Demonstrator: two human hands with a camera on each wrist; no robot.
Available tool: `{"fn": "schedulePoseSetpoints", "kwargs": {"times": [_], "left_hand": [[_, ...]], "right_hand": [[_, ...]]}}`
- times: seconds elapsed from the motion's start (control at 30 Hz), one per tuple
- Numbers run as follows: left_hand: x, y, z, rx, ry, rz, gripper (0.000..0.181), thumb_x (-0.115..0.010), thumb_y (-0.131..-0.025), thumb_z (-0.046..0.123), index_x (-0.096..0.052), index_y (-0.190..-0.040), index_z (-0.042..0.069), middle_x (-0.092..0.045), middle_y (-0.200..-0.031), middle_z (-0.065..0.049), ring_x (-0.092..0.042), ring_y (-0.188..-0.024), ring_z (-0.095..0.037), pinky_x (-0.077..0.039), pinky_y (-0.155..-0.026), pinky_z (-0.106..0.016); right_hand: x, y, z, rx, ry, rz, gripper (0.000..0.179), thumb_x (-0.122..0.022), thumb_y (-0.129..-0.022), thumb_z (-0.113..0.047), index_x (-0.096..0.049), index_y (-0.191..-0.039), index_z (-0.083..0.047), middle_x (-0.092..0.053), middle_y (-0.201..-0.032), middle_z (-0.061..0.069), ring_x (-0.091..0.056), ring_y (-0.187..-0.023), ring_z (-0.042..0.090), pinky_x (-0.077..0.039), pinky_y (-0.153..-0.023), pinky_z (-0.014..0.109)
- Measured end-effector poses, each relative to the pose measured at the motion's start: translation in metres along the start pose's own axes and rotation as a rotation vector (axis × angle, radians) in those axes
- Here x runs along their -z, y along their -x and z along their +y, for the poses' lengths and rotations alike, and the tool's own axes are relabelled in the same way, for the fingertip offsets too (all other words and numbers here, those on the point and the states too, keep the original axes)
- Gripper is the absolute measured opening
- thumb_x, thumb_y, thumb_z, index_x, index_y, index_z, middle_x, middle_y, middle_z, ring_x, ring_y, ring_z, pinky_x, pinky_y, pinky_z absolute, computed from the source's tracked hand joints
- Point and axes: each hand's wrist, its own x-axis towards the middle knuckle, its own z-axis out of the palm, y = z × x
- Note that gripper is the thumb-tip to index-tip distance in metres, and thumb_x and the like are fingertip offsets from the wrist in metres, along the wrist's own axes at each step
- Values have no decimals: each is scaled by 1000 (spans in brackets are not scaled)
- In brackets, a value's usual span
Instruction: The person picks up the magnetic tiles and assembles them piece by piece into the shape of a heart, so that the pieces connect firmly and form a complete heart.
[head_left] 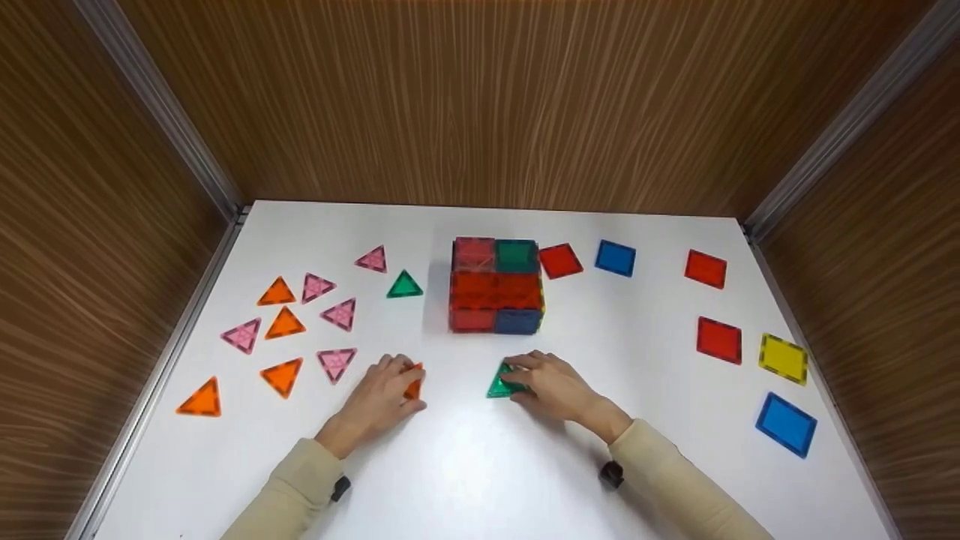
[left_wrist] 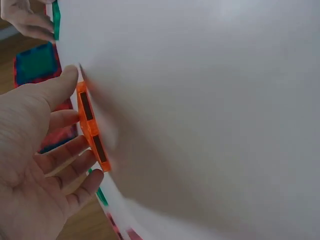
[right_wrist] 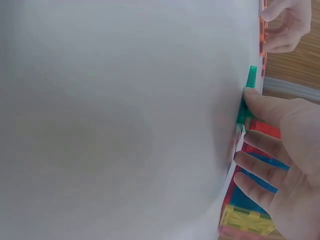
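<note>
In the head view my left hand point(head_left: 379, 401) is over an orange triangular magnetic tile point(head_left: 414, 382), near the middle of the white table. The left wrist view shows that tile point(left_wrist: 93, 127) edge-on, with my thumb at one end and fingers along its far side; I hold it there. My right hand point(head_left: 551, 384) pinches a green triangular tile point(head_left: 499, 386) with thumb and fingers. From the right wrist, the green tile point(right_wrist: 247, 97) sits at the thumb tip. Behind both hands stands a block built of red, green and blue square tiles point(head_left: 495, 289).
Pink triangles point(head_left: 336, 364), orange triangles point(head_left: 202, 399) and a green triangle point(head_left: 405, 285) lie scattered on the left. Square tiles lie to the right: red point(head_left: 718, 340), blue point(head_left: 786, 424) and yellow point(head_left: 784, 358). Wood-patterned walls point(head_left: 480, 105) enclose the table point(head_left: 465, 480) at the back and sides.
</note>
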Motion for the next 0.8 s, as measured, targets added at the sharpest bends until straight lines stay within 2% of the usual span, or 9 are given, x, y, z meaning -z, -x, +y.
{"fn": "schedulePoseSetpoints", "kwargs": {"times": [0.2,0.53,0.8], "left_hand": [[-9,-28,22,-115,-6,-31,48,-81,-93,28,-69,-135,7,-65,-134,-13,-56,-116,-31,-52,-99,-49],[-19,-67,51,-143,-64,-145,54,-80,-94,36,-67,-139,10,-64,-137,-8,-56,-121,-26,-53,-107,-43],[-25,-83,66,-219,-24,-162,52,-82,-93,34,-69,-137,11,-66,-133,-7,-56,-118,-25,-52,-106,-42]], "right_hand": [[0,5,2,-30,-34,9,39,-77,-97,-23,-73,-135,-16,-67,-147,9,-63,-131,29,-54,-110,51],[-1,5,2,-84,-61,-11,39,-77,-98,-26,-73,-135,-15,-66,-147,6,-63,-131,27,-54,-112,49],[-1,4,2,-65,-49,12,38,-79,-96,-25,-74,-133,-14,-68,-143,8,-65,-127,28,-57,-108,47]]}}
